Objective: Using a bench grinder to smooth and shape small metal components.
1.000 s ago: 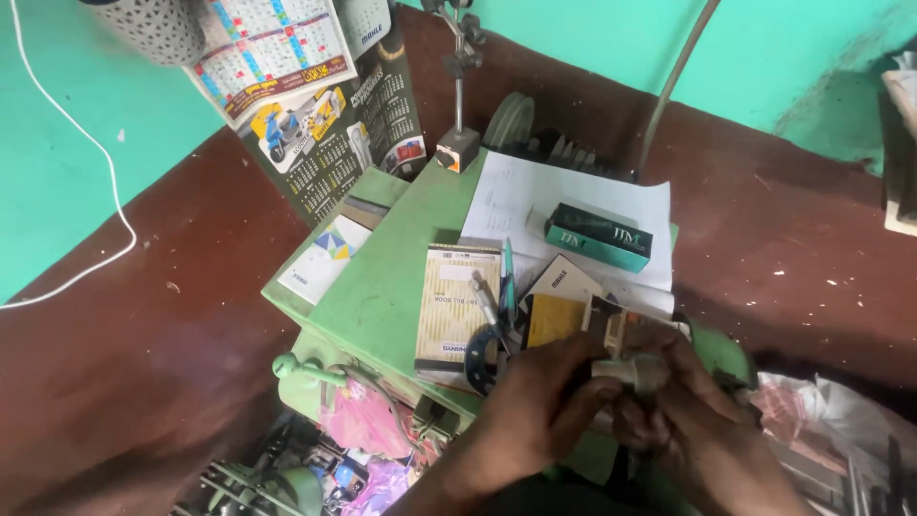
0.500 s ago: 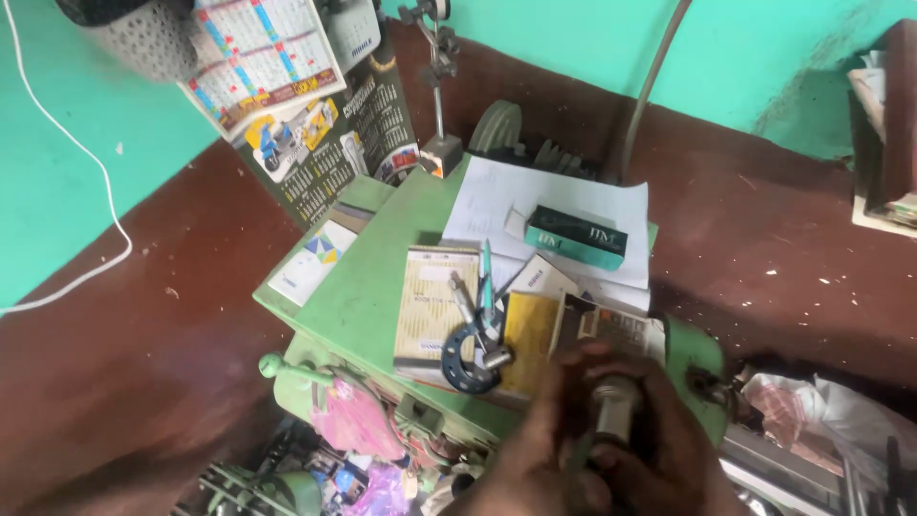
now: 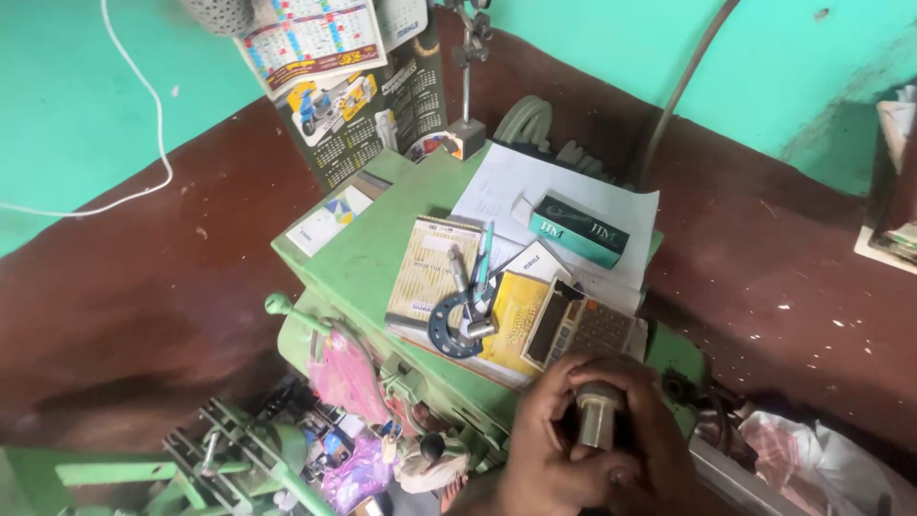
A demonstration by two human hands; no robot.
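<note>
Hands low in the frame, right of centre, both closed together around one small metal cylinder (image 3: 599, 420), grey, stubby, upright, its top end showing between the fingers. Left hand (image 3: 544, 449) wraps it from the left side, fingers curled tight; right hand (image 3: 650, 430) folds over from the right and top, knuckles toward the camera. Grip full on both sides, no gap visible. Just above the hands, a calculator (image 3: 585, 330) lies tilted at the near edge of a green machine top (image 3: 373, 258). Left of the calculator, a yellow booklet (image 3: 511, 315) with a blue-framed micrometer (image 3: 458, 320) resting partly on it and partly on a beige ruled pad (image 3: 430, 268). A teal pen (image 3: 484, 258) lies beside the pad. Further up, white paper sheets (image 3: 535, 191) carry a dark green box (image 3: 578, 229). Calendars (image 3: 353, 86) lean against the wall in the upper left of the frame, and a white cable (image 3: 143, 124) hangs on the turquoise wall. Pink plastic bag (image 3: 339, 377) sits lower left of the machine.
</note>
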